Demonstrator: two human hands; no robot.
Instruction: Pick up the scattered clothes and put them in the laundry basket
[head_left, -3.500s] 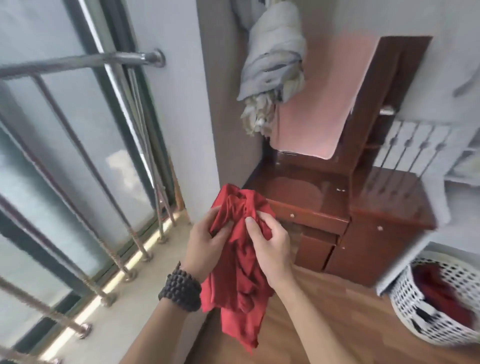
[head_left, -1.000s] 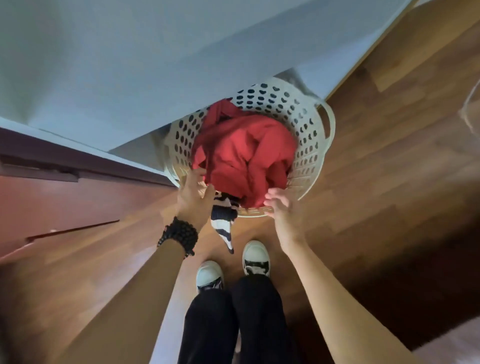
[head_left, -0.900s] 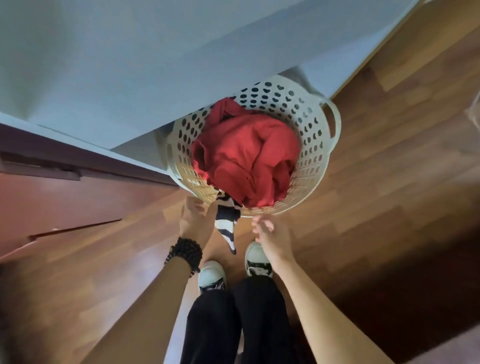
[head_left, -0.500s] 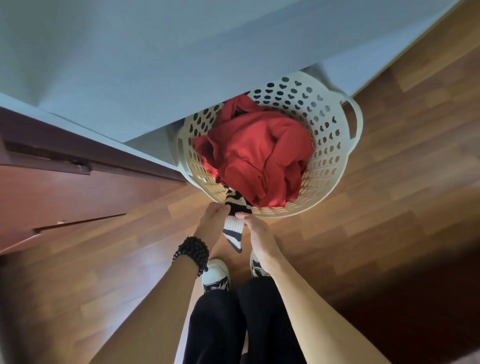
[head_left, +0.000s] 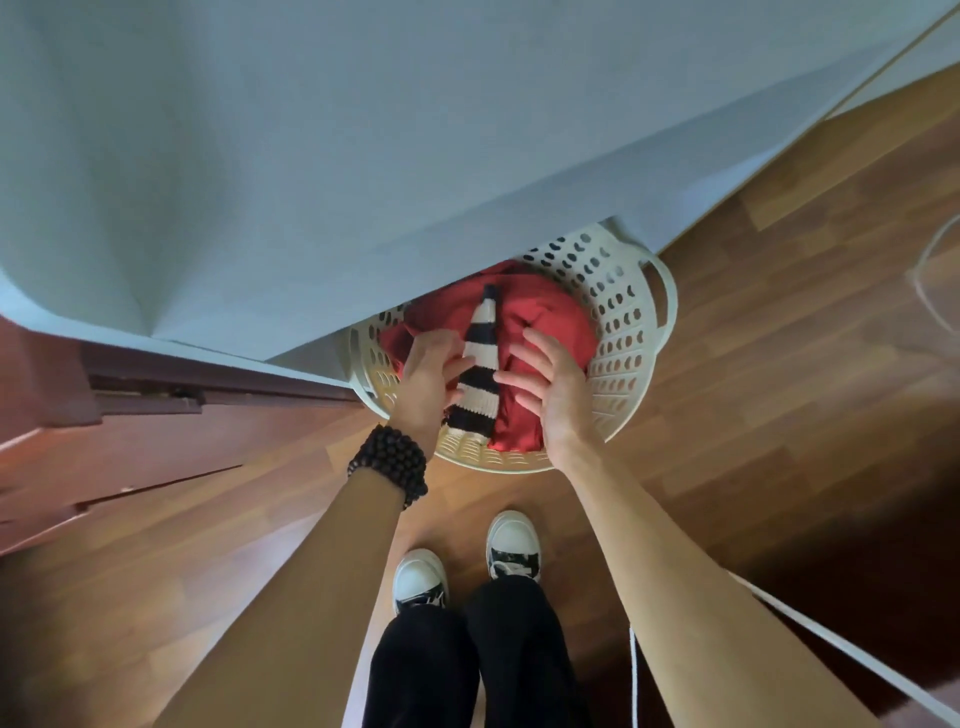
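Observation:
A white perforated laundry basket (head_left: 623, 332) stands on the wooden floor, partly under a pale sheet's edge. Red clothes (head_left: 550, 317) fill it. A black-and-white striped cloth (head_left: 480, 374) lies lengthwise on top of the red pile, inside the rim. My left hand (head_left: 428, 374), with a dark bead bracelet at the wrist, rests on the clothes just left of the striped cloth, its fingers touching that cloth's edge. My right hand (head_left: 548, 387) lies on the red pile to the right of the striped cloth, fingers spread. Neither hand grips anything.
A pale blue-grey sheet (head_left: 363, 156) overhangs the basket's far side. A dark red-brown wooden cabinet (head_left: 130, 447) stands at the left. Wooden floor (head_left: 779, 338) stretches to the right, with a white cord (head_left: 924, 280) near the right edge. My shoes (head_left: 511, 543) stand just behind the basket.
The striped cloth hung over the basket's near rim; now it lies on the red clothes inside. Both hands moved forward from the rim onto the pile.

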